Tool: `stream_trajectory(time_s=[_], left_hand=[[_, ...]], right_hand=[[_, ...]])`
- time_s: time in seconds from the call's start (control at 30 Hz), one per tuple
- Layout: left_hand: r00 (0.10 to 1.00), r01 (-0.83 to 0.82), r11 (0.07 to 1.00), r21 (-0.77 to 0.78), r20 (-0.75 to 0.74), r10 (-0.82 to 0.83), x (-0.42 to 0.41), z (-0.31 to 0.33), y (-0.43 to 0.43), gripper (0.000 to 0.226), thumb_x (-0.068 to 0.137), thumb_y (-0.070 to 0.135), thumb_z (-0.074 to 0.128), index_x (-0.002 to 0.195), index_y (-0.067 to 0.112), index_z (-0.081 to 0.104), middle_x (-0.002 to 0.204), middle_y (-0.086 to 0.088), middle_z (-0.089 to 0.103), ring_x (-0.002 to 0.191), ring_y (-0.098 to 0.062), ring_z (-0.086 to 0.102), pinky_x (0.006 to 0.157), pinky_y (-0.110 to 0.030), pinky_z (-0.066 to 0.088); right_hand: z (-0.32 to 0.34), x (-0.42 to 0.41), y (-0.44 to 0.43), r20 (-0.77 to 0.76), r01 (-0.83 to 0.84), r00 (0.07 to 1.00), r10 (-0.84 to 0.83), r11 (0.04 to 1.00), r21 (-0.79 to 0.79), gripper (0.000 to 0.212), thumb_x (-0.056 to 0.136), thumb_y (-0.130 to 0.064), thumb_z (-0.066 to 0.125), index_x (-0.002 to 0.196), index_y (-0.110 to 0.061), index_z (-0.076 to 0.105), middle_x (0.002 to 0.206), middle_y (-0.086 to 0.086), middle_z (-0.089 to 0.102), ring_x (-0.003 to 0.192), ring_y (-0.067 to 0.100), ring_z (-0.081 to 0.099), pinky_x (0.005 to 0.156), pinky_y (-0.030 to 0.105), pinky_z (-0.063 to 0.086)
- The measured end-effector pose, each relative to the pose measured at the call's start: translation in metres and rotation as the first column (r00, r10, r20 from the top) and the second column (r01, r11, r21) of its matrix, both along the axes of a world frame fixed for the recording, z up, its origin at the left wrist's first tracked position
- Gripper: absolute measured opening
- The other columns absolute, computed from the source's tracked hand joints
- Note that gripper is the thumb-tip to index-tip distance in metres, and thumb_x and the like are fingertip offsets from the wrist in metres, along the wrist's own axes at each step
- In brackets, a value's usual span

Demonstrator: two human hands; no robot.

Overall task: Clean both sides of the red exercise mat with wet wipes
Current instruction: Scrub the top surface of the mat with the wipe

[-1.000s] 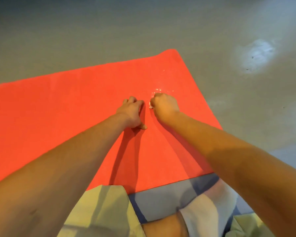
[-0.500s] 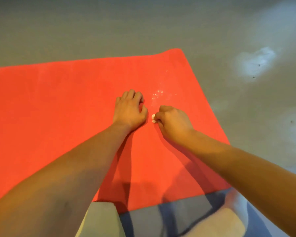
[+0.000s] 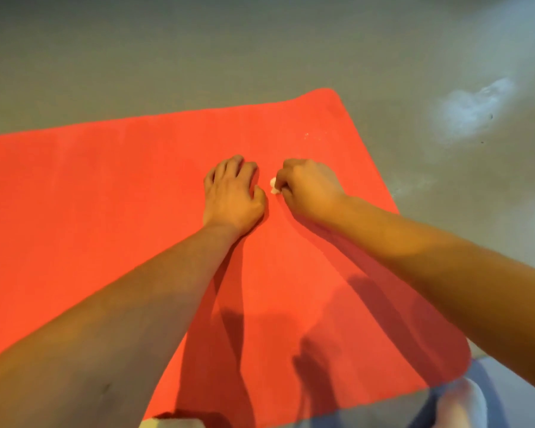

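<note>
A: So, where's the small crumpled white wet wipe point(image 3: 273, 185)?
B: Pinched in the right hand point(image 3: 309, 188), whose fingers curl tight around it. Only a bit pokes out on the side facing the left hand point(image 3: 232, 196).
A: And the left one?
B: Palm down, holding nothing, fingers loosely bent with the tips resting on the flat red exercise mat point(image 3: 105, 196), just beside the right hand.
A: The mat itself?
B: Spread under both hands and forearms on the smooth grey floor point(image 3: 167, 57). Its rounded far corner lies beyond the right hand, with tiny wet glints point(image 3: 309, 135) between. A pale whitish patch point(image 3: 473, 109) marks the floor well beyond the right hand's outer side.
</note>
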State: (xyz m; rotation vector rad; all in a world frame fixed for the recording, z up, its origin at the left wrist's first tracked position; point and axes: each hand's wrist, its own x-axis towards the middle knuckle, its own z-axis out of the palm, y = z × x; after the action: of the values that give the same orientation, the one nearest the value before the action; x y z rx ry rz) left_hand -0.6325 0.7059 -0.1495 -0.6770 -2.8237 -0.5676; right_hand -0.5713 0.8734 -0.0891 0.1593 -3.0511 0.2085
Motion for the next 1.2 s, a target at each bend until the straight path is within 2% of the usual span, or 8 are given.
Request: stream_trajectory(time_s=[0.07,0.17,0.37,0.6,0.73,0.87,0.97,1.2], left_hand=[[1.0,-0.008,1.0,0.007,0.007,0.008,-0.005,-0.001,0.002,0.051,0.081,0.039,0.047,0.128,0.026,0.062,0.148,-0.005,0.053,0.137,-0.027,0.045,0.115,-0.049,0.034],[1.0,-0.008,1.0,-0.003,-0.006,0.008,-0.009,-0.001,0.005,0.051,0.082,0.038,0.046,0.128,0.026,0.063,0.148,-0.005,0.054,0.137,-0.027,0.046,0.115,-0.049,0.035],[1.0,0.002,1.0,-0.025,-0.015,-0.002,-0.01,-0.001,0.007,0.056,0.083,0.04,0.043,0.133,0.025,0.062,0.15,-0.006,0.053,0.137,-0.028,0.045,0.115,-0.049,0.035],[0.999,0.011,0.997,-0.075,-0.04,-0.014,-0.013,-0.007,0.007,0.062,0.089,0.062,0.049,0.142,0.031,0.058,0.153,-0.003,0.049,0.141,-0.026,0.04,0.118,-0.049,0.03],[1.0,0.012,0.996,-0.089,-0.023,-0.014,-0.013,-0.003,0.007,0.063,0.089,0.063,0.047,0.144,0.033,0.057,0.155,-0.003,0.047,0.142,-0.025,0.038,0.119,-0.051,0.029],[1.0,0.018,0.995,-0.098,-0.014,-0.02,-0.012,-0.001,0.008,0.063,0.089,0.062,0.046,0.145,0.034,0.056,0.155,-0.003,0.046,0.142,-0.026,0.037,0.119,-0.053,0.028],[0.999,0.023,0.993,-0.112,-0.022,-0.026,-0.012,-0.001,0.009,0.063,0.09,0.061,0.046,0.146,0.034,0.055,0.155,-0.005,0.046,0.142,-0.027,0.038,0.119,-0.053,0.028],[0.999,0.018,0.993,-0.121,-0.043,-0.023,-0.014,-0.003,0.009,0.062,0.091,0.061,0.045,0.147,0.036,0.055,0.155,-0.004,0.046,0.142,-0.027,0.037,0.119,-0.052,0.028]], right_hand=[[-0.003,0.029,0.001,-0.008,-0.085,0.996,0.085,0.996,-0.005,0.021,0.086,-0.02,0.058,0.097,-0.025,0.075,0.095,0.0,0.064,0.088,0.029,0.065,0.064,0.038,0.051],[-0.006,0.032,0.004,-0.006,-0.099,0.995,0.099,0.995,-0.015,0.021,0.085,-0.02,0.059,0.096,-0.027,0.075,0.092,-0.002,0.062,0.086,0.028,0.065,0.063,0.038,0.051],[-0.003,-0.082,0.007,-0.038,0.061,0.997,-0.061,0.998,-0.013,0.023,0.084,-0.019,0.063,0.1,-0.024,0.078,0.104,0.005,0.07,0.096,0.034,0.067,0.072,0.035,0.048],[0.003,-0.187,0.016,-0.047,0.208,0.977,-0.209,0.978,-0.036,0.022,0.084,-0.013,0.068,0.103,-0.016,0.078,0.106,0.013,0.074,0.1,0.035,0.069,0.081,0.035,0.054],[0.0,-0.181,0.018,-0.031,0.205,0.978,-0.207,0.977,-0.061,0.019,0.084,-0.016,0.067,0.1,-0.017,0.078,0.106,0.01,0.074,0.099,0.033,0.069,0.081,0.035,0.056],[-0.009,-0.145,0.018,-0.059,0.103,0.993,-0.1,0.994,0.048,0.023,0.081,-0.013,0.064,0.099,-0.02,0.077,0.105,0.005,0.071,0.095,0.033,0.068,0.072,0.033,0.049],[-0.015,-0.131,0.021,-0.084,0.046,0.996,-0.04,0.997,0.066,0.024,0.082,-0.014,0.062,0.1,-0.022,0.077,0.104,0.004,0.069,0.094,0.033,0.067,0.07,0.034,0.049],[0.001,-0.202,0.021,-0.082,0.117,0.991,-0.108,0.986,0.119,0.023,0.087,-0.015,0.066,0.108,-0.014,0.075,0.112,0.013,0.07,0.104,0.037,0.066,0.079,0.036,0.051]])
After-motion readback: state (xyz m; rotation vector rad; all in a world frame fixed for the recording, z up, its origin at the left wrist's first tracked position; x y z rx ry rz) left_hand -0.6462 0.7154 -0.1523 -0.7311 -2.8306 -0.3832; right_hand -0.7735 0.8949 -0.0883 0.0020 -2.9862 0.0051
